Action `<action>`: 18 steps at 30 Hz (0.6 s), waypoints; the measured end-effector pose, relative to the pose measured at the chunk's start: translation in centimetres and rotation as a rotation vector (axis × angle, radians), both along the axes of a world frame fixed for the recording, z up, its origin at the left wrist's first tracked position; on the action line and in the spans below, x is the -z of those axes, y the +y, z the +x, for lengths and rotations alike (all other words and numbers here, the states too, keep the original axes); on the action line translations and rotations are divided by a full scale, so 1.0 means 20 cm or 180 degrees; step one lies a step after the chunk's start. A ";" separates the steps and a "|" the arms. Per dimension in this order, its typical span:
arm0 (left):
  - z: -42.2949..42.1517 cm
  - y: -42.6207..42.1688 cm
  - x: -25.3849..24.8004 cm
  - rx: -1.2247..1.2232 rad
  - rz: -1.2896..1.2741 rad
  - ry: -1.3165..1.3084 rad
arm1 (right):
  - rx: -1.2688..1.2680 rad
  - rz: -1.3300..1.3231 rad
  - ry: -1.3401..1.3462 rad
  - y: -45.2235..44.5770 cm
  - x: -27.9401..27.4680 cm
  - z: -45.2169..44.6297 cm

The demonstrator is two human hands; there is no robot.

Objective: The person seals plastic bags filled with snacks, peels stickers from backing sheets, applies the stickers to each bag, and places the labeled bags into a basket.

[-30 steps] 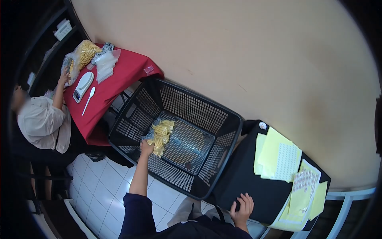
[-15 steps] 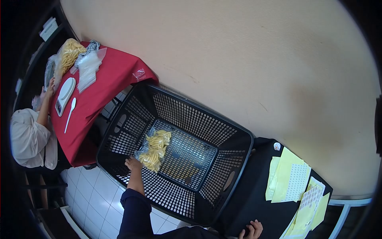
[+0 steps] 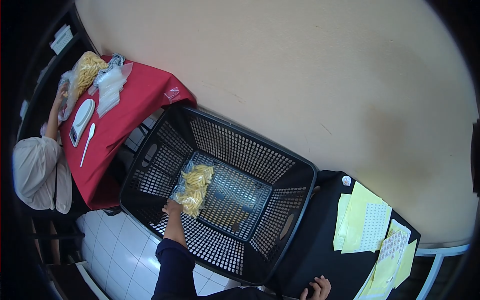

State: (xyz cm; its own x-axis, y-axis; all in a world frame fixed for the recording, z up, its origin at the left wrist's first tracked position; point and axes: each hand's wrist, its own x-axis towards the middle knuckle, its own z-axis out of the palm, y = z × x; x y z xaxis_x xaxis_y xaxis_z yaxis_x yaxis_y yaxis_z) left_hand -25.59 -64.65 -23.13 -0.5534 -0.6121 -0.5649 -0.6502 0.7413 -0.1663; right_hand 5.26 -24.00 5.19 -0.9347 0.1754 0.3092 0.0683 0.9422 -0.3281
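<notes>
My left hand [image 3: 173, 207] reaches down into a large black plastic basket [image 3: 235, 127]. Its fingers are curled at the near left edge of the lower clear bag of yellow stick snacks [image 3: 191, 201] and seem closed on the plastic; the fingertips are partly hidden. Another such bag of yellow snacks [image 3: 199, 175] lies against it, both on the basket's floor at the left. My right hand [image 3: 317, 288] rests on the black-covered table [image 3: 312, 250] at the bottom, holding nothing, its fingers loosely bent and apart.
Yellow sticker sheets [image 3: 367, 220] and a round sticker [image 3: 346, 180] lie on the black table. On a red-covered table [image 3: 145, 85] are a white scale [image 3: 82, 120], a white spoon [image 3: 88, 142], clear bags [image 3: 112, 90] and a big snack bag [image 3: 90, 70]. A co-worker [image 3: 40, 172] reaches there.
My left hand has shifted slightly right, closer against the lower bag. The bags stay put in the basket. The co-worker's hand has moved up beside the big snack bag. My right hand remains still.
</notes>
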 end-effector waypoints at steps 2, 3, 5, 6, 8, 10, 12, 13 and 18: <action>0.01 0.03 0.03 -0.0309 -0.0184 0.0324 | -0.0005 -0.0011 0.0010 0.00 0.01 0.00; 0.01 0.02 0.05 -0.0318 -0.0181 0.0327 | -0.0010 -0.0019 0.0029 0.00 0.01 0.00; 0.03 -0.03 0.10 -0.0396 0.0159 0.0818 | 0.0018 -0.0018 0.0004 0.00 0.00 -0.02; 0.06 -0.03 0.07 -0.0408 0.0149 0.0791 | 0.0058 -0.0033 -0.0020 -0.01 -0.02 -0.01; 0.00 0.00 -0.11 -0.0330 0.0564 0.1109 | 0.0041 -0.0052 0.0060 -0.01 -0.02 -0.02; -0.03 0.00 -0.26 0.0204 0.0833 0.1418 | 0.0027 -0.0071 0.0203 0.00 -0.02 -0.01; -0.08 -0.02 -0.33 0.1093 0.1140 0.2284 | -0.0007 -0.0014 0.0238 0.02 0.01 0.02; -0.09 0.03 -0.45 0.1375 0.1591 0.2398 | 0.0058 -0.0140 0.0088 0.02 0.02 0.03; -0.05 0.40 -1.06 0.2379 0.2588 0.2506 | 0.0006 -0.0999 -0.0020 0.09 0.01 0.07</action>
State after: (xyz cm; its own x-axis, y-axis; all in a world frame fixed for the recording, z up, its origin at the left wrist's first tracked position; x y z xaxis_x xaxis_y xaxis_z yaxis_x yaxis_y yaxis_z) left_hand -26.55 -56.56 -1.88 -0.9451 0.3267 -0.0019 0.2287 0.6658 0.7102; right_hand 6.62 -22.26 4.90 -0.9360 0.2632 0.2338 0.0730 0.7948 -0.6024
